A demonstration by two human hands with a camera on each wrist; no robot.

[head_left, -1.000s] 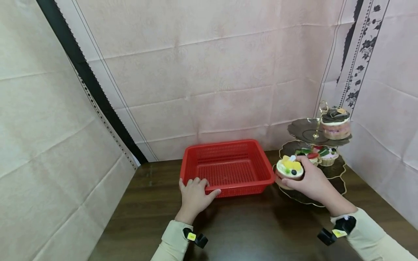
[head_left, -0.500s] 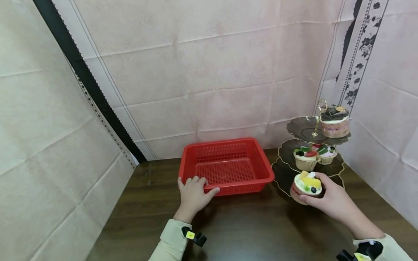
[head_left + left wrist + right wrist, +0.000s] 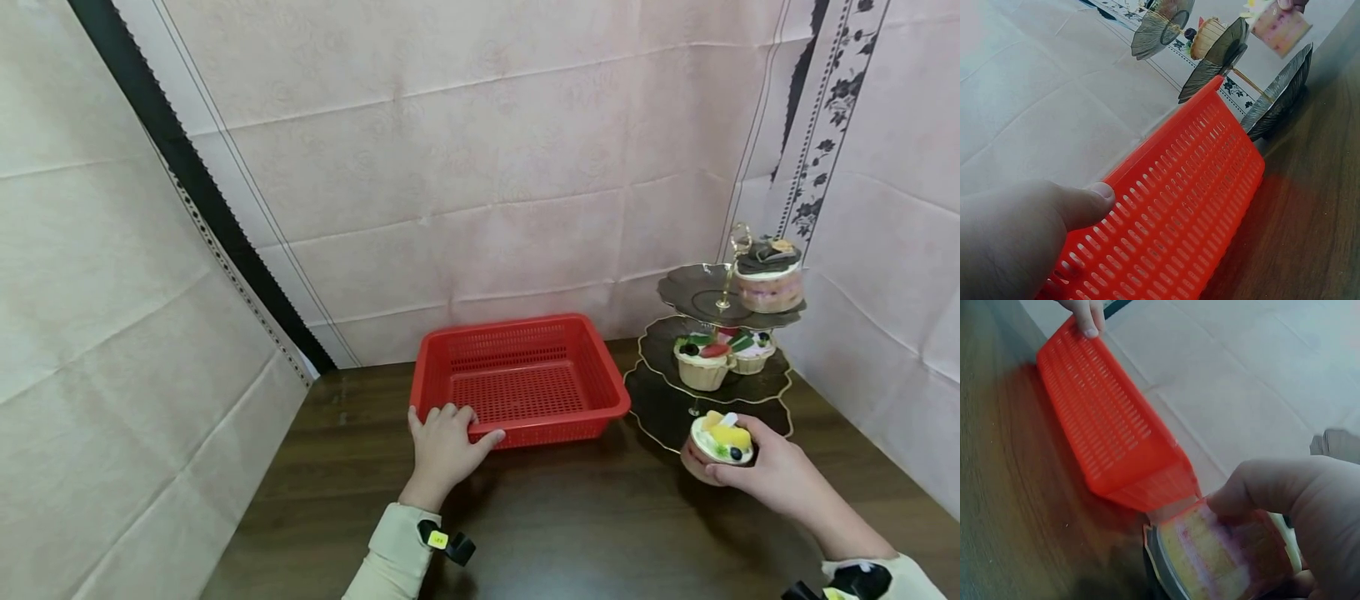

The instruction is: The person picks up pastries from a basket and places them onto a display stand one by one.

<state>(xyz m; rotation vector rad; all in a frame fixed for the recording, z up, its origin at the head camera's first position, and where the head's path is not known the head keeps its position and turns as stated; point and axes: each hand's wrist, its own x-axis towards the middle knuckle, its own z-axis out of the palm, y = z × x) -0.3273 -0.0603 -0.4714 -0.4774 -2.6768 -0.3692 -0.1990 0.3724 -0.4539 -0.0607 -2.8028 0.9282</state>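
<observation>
My right hand (image 3: 783,475) grips a small round layered cake (image 3: 708,467) topped with cream and yellow fruit. In the head view it is in front of the stand's bottom tier (image 3: 652,408); whether it touches the tier or table cannot be told. The right wrist view shows the thumb (image 3: 1235,494) against the cake's clear side. My left hand (image 3: 444,458) holds the near-left rim of a red perforated basket (image 3: 562,429), fingers over the edge and thumb (image 3: 1094,200) outside.
The three-tier dark stand with gold edges carries a dark-topped cake (image 3: 768,287) on its top tier (image 3: 693,296). Two fruit cupcakes (image 3: 702,369) sit on the middle tier. Pale cloth walls (image 3: 525,167) enclose the brown wooden table (image 3: 360,467).
My right hand has drawn the yellow-fruit cake right and toward me, away from beside the basket, uncovering the cupcakes on the middle tier. The left hand stays on the basket rim.
</observation>
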